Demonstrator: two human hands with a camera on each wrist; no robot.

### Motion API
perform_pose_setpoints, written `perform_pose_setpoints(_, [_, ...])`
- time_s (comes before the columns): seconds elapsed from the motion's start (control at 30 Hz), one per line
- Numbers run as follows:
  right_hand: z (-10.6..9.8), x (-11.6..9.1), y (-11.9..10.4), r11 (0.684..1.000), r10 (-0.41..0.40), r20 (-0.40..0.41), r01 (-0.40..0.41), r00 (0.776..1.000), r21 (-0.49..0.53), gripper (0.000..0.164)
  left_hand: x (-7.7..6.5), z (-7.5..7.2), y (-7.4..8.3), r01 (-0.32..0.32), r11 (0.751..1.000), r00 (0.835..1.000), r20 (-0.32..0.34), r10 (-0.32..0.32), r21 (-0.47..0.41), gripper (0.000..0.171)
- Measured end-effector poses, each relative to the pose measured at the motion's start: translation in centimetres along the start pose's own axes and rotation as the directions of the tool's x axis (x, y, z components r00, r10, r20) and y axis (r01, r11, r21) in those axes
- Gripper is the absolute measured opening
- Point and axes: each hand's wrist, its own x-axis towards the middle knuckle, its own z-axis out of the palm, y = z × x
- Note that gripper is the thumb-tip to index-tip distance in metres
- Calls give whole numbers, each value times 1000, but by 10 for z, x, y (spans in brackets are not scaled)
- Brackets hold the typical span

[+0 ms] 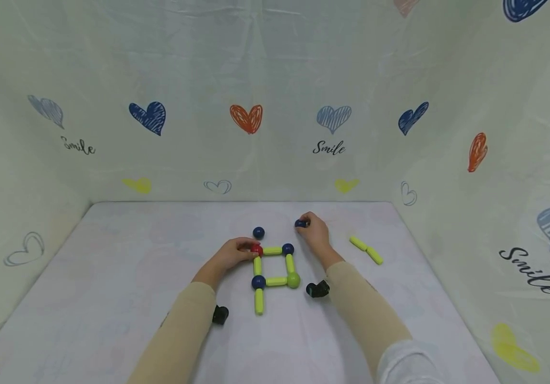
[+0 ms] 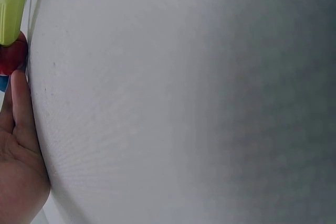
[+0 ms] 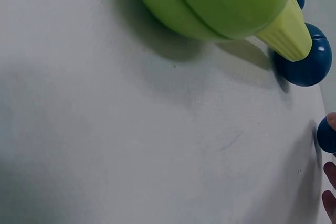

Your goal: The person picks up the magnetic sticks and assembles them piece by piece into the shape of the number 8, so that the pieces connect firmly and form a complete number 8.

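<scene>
A square of yellow-green rods joined by balls lies on the table, with a red ball (image 1: 256, 249) at its far left corner. My left hand (image 1: 230, 253) pinches that red ball between thumb and fingers. Blue balls sit at the far right corner (image 1: 288, 249) and near left corner (image 1: 258, 282); a green ball (image 1: 293, 280) forms the near right one. One more rod (image 1: 259, 303) sticks out toward me from the near left ball. Beyond the square on the right, my right hand (image 1: 317, 233) holds a separate blue ball (image 1: 299, 223) in its fingertips.
Another blue ball (image 1: 258, 232) lies loose just behind the red corner. To the right, two yellow-green rods (image 1: 374, 255) lie end to end. Black wrist cameras (image 1: 220, 314) hang by both forearms. A heart-printed curtain (image 1: 284, 170) borders the table's far edge.
</scene>
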Motion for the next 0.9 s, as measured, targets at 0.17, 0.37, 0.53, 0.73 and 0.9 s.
perform_pose_setpoints(0.17, [-2, -7, 0, 997, 9, -15, -7, 1000, 72, 25, -2, 0, 2, -3, 1000, 1000, 2, 3, 2, 35])
perform_pose_setpoints(0.37, [-7, -19, -4, 986, 28, 8, -29, 1000, 164, 25, -2, 0, 2, 0, 1000, 1000, 0, 0, 11, 35])
perform_pose_setpoints(0.53, [-10, -29, -6, 979, 41, 32, -47, 999, 199, 25, -2, 0, 3, 3, 1000, 1000, -1, -3, 11, 36])
perform_pose_setpoints(0.73, [-13, -41, -8, 973, 5, 38, -14, 999, 231, 26, -2, -1, 3, 4, 1000, 1000, -5, -4, 16, 36])
perform_pose_setpoints(0.9, [-18, -52, -11, 973, -35, 42, 25, 999, 228, 27, -1, 1, 2, 11, 1000, 1000, -2, -11, 13, 37])
